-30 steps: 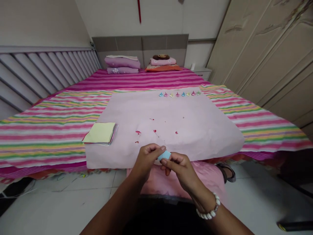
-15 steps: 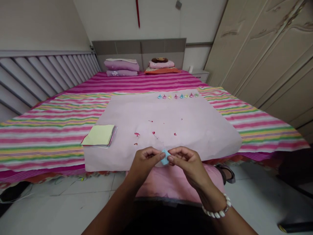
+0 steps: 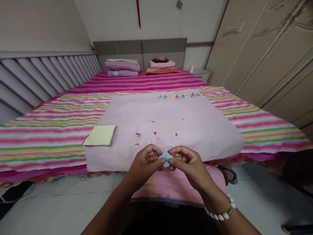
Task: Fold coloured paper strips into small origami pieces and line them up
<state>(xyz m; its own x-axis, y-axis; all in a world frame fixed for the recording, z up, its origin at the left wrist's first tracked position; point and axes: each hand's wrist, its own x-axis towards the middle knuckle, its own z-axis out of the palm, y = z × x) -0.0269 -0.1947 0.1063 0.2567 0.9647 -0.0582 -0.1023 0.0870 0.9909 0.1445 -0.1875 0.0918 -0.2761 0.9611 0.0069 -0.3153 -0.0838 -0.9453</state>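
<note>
1. Left hand point(image 3: 144, 162): grip pinched on the left side of the folded blue paper point(image 3: 166, 155).
2. Right hand point(image 3: 188, 163): grip pinched on its right side.
3. The paper is between both hands.
4. Beyond, red scraps point(image 3: 138, 134) lie on a pale sheet point(image 3: 207, 130).

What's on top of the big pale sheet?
Small folded papers in a row near its far edge, red scraps nearer, and a paper stack across its left edge. What lies beneath the stack is covered.
</note>
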